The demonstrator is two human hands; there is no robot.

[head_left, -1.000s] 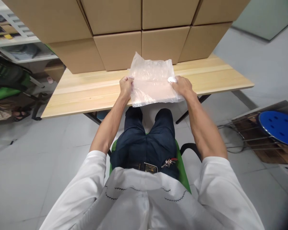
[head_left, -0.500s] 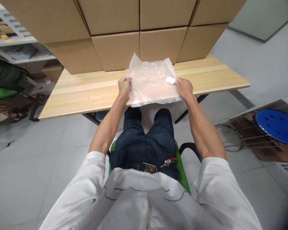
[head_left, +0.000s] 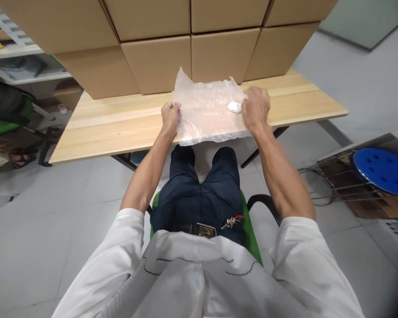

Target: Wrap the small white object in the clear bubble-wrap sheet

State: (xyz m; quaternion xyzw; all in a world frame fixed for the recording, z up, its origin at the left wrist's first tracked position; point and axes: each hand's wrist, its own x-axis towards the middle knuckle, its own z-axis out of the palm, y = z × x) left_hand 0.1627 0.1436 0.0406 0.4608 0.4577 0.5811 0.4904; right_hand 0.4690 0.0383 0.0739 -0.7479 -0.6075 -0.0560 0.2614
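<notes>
A crinkled translucent plastic sheet [head_left: 205,115] spans the front of the wooden table [head_left: 126,123], its near edge hanging slightly over the table edge. My left hand [head_left: 170,117] pinches its left side between thumb and fingers. On the right side, my right hand [head_left: 257,106] has its fingers curled at the sheet's edge; it is a little blurred and its fingertips are partly hidden. A small white rounded case [head_left: 234,107], like an earphone case, lies on the sheet just left of my right hand, close to the fingers.
Stacked cardboard boxes [head_left: 157,62] stand along the back of the table. At right, a blue round stool top [head_left: 384,171] rests by a wire rack. A white shelf [head_left: 23,53] and a dark chair [head_left: 6,101] are at left. Keys [head_left: 231,221] hang at my waist.
My right hand has moved up along the sheet's right edge and turned, fingers more curled. My left hand keeps its pinch. The view has shifted slightly.
</notes>
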